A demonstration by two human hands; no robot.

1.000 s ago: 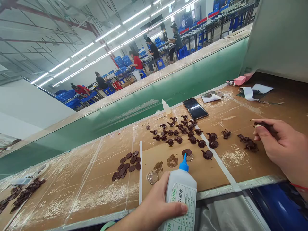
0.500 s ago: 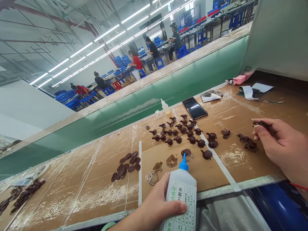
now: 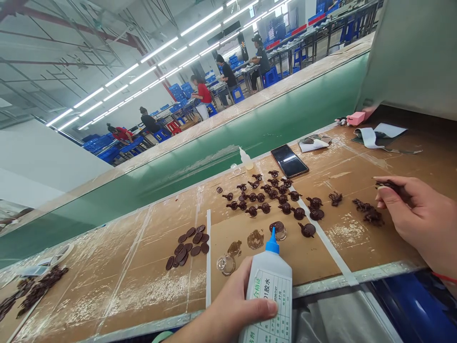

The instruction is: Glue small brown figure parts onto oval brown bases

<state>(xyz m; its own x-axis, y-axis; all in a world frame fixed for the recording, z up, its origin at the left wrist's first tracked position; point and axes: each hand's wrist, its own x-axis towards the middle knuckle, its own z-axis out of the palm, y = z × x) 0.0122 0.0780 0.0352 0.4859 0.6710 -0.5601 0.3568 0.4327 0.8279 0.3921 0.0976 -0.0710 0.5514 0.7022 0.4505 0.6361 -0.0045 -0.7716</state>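
Observation:
My left hand [image 3: 246, 297] is wrapped round a white glue bottle [image 3: 273, 286] with a blue nozzle. The nozzle tip is at a dark brown disc [image 3: 276, 226] resting on a small clear round piece [image 3: 282, 233]; whether they touch I cannot tell. In my right hand [image 3: 414, 214], thumb and fingers pinch a small dark brown figure [image 3: 389, 185], mostly hidden by the fingers. Loose dark figures [image 3: 368, 212] lie beside that hand. Beyond the bottle stand several dark figures fixed on discs [image 3: 284, 208]. Another clear round piece [image 3: 225, 264] sits left of the bottle.
Loose brown discs [image 3: 187, 246] are piled left of a white tape strip. A phone [image 3: 290, 160] and a small nozzle bottle [image 3: 246, 159] lie at the table's far edge. More dark pieces [image 3: 41, 288] are at far left. People work at distant benches.
Almost nothing differs. The view has shifted very slightly; both hands keep their hold and the nozzle stays at the disc.

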